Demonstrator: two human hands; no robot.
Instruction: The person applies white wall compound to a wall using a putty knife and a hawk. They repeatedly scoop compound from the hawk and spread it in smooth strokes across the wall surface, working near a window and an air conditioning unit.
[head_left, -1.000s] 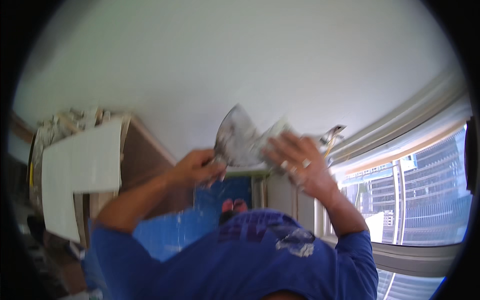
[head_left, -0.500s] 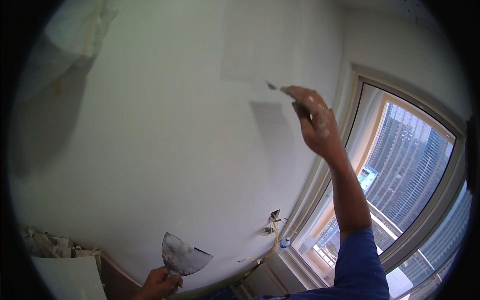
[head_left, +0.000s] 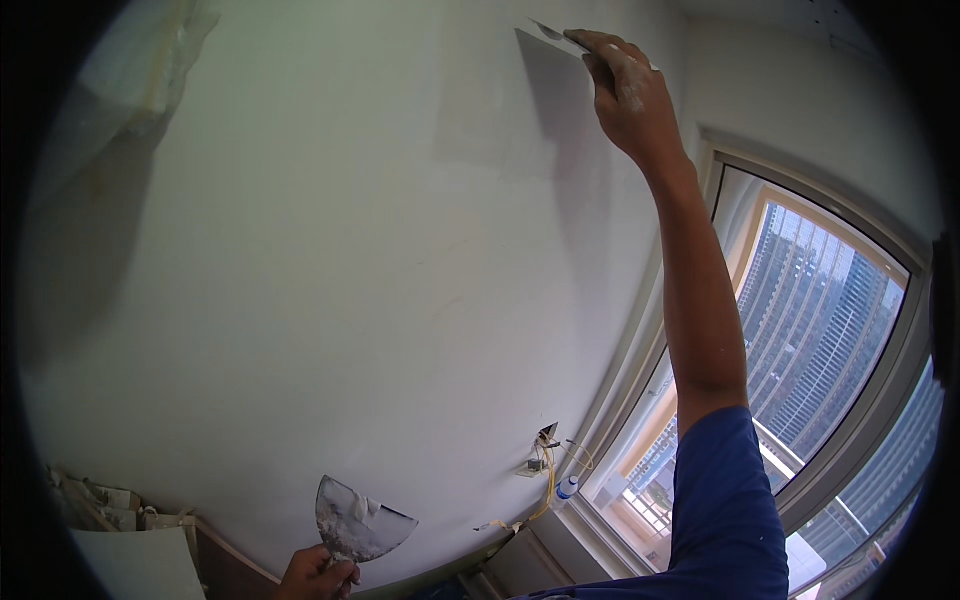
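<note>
High on the right, my right hand (head_left: 632,95) grips a putty knife (head_left: 551,32) seen nearly edge-on, its blade tip close to the white wall (head_left: 330,250); whether it touches, I cannot tell. Pale smears mark the back of that hand. A grey damp-looking patch (head_left: 470,120) lies on the wall left of the blade, and the arm's shadow falls beneath. Low in the view, my left hand (head_left: 318,575) is closed round the handle of a wide fan-shaped putty knife (head_left: 360,520), blade up, with whitish putty on its face.
To the right stands a framed window (head_left: 800,330) with tall buildings beyond. Yellow wires (head_left: 551,470) hang from an open wall box (head_left: 547,432), near a bottle (head_left: 567,488) on the sill. Plastic sheeting (head_left: 130,70) hangs at upper left; boxes and boards (head_left: 135,550) fill the lower left.
My right hand has risen along the wall with its putty knife, the arm now stretched further up. My left hand and its wide putty knife have shifted slightly left and down.
</note>
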